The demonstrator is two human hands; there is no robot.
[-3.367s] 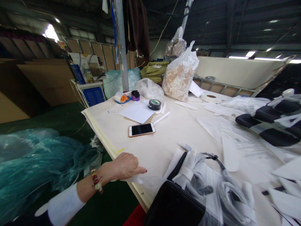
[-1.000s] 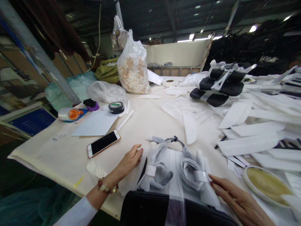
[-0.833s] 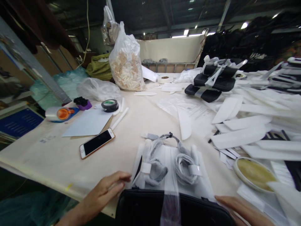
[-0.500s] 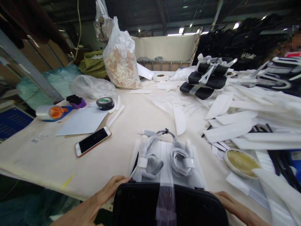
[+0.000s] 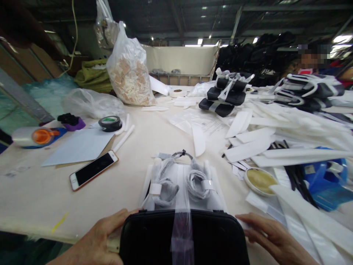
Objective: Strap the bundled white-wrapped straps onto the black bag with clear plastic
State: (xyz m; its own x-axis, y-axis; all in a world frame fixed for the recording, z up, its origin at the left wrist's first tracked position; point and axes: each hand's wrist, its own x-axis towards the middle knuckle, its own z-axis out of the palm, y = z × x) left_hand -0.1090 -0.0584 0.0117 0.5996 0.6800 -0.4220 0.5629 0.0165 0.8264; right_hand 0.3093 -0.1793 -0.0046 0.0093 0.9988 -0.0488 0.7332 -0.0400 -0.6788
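Note:
A black padded panel lies at the near edge of the table, with a clear tape strip running down its middle. Beyond its top edge is a white foam-covered part carrying two coiled grey cords in plastic. My left hand grips the panel's left side; a small cream-coloured thing shows between its fingers, and I cannot make out what it is. At the right side, my right hand has its fingers stretched and parted, the tips by a white edge beside the panel.
A phone, black tape roll and tape dispenser lie left. White foam strips pile up right, near a round dish and blue tape dispenser. Strapped black bundles and a scrap bag stand behind.
The view has turned right, so things sit further left. The panel stays in front of me. My right hand's fingers have parted and come further into view beside it.

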